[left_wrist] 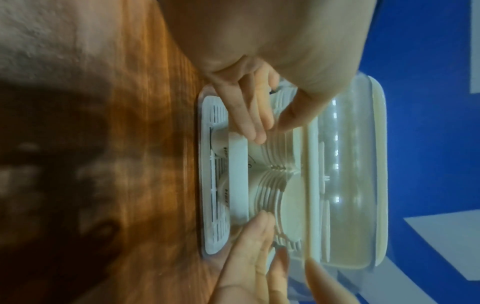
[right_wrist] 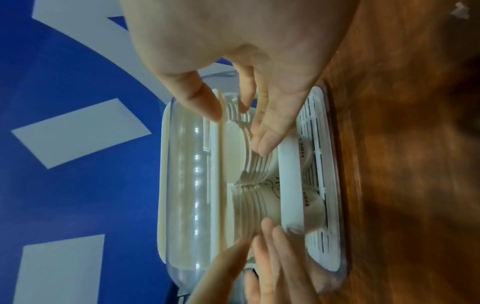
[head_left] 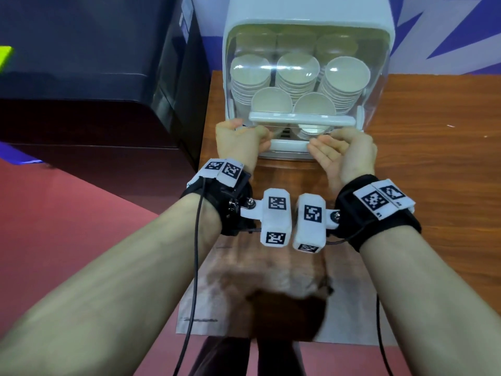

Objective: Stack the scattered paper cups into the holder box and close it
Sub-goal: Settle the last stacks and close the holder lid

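At the far edge of the bench stands the box, cup stacks inside. Your left hand and right hand reach in under the clear lid; fingers curl loosely, touching the front stacks, gripping nothing.

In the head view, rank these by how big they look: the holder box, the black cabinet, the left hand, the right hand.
1. Black cabinet
2. Holder box
3. Left hand and right hand: they look about alike, so no ranking between them.
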### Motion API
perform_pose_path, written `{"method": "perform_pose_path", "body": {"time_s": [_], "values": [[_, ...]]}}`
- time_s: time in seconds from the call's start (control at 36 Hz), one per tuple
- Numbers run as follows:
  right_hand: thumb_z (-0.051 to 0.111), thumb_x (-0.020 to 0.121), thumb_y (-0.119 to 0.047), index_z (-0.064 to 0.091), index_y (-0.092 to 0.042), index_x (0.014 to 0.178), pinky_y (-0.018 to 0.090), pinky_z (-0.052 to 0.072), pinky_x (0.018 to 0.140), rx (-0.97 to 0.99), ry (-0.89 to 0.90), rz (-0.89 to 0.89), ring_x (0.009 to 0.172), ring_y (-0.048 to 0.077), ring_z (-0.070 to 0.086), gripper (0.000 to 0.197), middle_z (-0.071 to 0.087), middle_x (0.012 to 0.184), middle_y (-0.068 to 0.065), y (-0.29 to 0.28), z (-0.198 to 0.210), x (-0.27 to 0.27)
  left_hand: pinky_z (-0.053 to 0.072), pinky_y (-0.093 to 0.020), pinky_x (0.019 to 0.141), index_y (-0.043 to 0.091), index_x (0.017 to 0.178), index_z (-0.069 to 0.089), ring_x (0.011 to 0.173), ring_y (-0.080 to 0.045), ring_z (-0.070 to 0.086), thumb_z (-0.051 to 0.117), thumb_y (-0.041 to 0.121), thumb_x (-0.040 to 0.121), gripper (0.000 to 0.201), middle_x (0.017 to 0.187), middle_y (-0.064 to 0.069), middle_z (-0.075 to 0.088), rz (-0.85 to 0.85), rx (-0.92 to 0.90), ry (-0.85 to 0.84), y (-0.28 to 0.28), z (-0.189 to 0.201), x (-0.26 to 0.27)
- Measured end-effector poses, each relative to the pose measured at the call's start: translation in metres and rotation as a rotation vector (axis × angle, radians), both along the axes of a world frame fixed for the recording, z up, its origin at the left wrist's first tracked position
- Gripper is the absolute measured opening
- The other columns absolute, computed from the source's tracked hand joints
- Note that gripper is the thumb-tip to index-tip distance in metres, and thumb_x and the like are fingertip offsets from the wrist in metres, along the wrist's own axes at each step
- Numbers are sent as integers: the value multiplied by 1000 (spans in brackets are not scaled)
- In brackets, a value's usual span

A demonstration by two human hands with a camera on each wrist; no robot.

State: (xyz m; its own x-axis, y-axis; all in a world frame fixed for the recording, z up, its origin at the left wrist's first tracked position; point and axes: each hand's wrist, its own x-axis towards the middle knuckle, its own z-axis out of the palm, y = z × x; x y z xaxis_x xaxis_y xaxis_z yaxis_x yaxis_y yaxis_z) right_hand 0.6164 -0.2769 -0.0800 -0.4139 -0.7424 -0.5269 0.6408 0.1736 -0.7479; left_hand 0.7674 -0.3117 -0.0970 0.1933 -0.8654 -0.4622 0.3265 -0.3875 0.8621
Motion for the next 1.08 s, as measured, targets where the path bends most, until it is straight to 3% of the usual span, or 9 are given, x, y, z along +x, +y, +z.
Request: {"method": "perform_pose_path", "body": {"time_s": [0.14, 0.28, 0.44, 0.56, 0.69, 0.78, 0.83, 0.94, 1.08], "values": [[51, 81, 20, 50, -2, 92, 44, 59, 85, -57, 64, 63, 87, 37, 69, 25, 61, 84, 21, -2, -9, -5, 61, -40, 84, -10, 122, 51, 86, -32, 75, 56, -15, 83, 40, 95, -25, 69, -63, 39, 124, -4, 1, 4], [74, 75, 11, 51, -8, 99, 36, 61, 75, -17, 411, 184, 89, 29, 70, 39, 66, 97, 17, -4, -29, -5, 60, -40, 86, -4, 98, 57, 86, -31, 75, 56, -11, 84, 16, 67, -4, 74, -94, 20, 209, -2, 1, 11], [80, 76, -2, 51, -21, 89, 32, 60, 66, 17, 615, 222, 74, 18, 70, 37, 65, 91, 5, -10, -43, -9, 61, -37, 82, 0, 98, 55, 86, -31, 75, 61, -13, 84, 19, 84, -16, 72, -143, -15, 175, -7, -9, 13], [78, 76, -2, 53, -20, 95, 32, 58, 61, 17, 640, 163, 55, 15, 67, 37, 68, 85, 5, -11, -47, -9, 62, -37, 79, 6, 102, 48, 80, -29, 75, 66, -13, 84, 31, 86, -17, 72, -125, -35, 80, -9, -14, 11], [81, 74, -6, 54, -18, 126, 22, 54, 54, -13, 660, 64, 64, 15, 70, 60, 62, 121, 4, -12, -48, -2, 60, -50, 83, 21, 117, 44, 71, -31, 75, 80, 10, 69, 61, 81, -13, 75, -107, -108, -115, -7, -27, 5], [80, 74, -9, 35, -37, 147, 23, 57, 59, -43, 658, 118, 84, 24, 73, 91, 50, 141, -5, -13, -48, -4, 61, -46, 80, 26, 150, 26, 62, -23, 71, 84, 21, 70, 99, 76, -5, 75, -195, -120, -231, -9, -31, 7], [79, 76, -9, 16, -41, 154, 26, 59, 62, -30, 685, 188, 78, 21, 74, 105, 43, 148, -3, -13, -47, -8, 62, -39, 71, 28, 158, 13, 55, -18, 66, 84, 15, 76, 109, 75, -3, 74, -232, -96, -268, -15, -31, 11], [78, 79, -12, 1, -45, 154, 34, 61, 63, 5, 753, 325, 66, 21, 74, 112, 54, 137, 6, -17, -46, -19, 60, -38, 60, 36, 152, 22, 51, -21, 62, 84, 12, 77, 101, 86, -11, 76, -364, -28, -288, -25, -21, 18], [81, 77, -26, 15, -35, 153, 31, 58, 53, 106, 780, 430, 61, 20, 73, 101, 68, 107, 6, -25, -50, -26, 60, -38, 57, 39, 150, 19, 51, -20, 63, 84, 13, 78, 100, 92, -13, 76, -386, -3, -314, -28, -17, 17]]}}
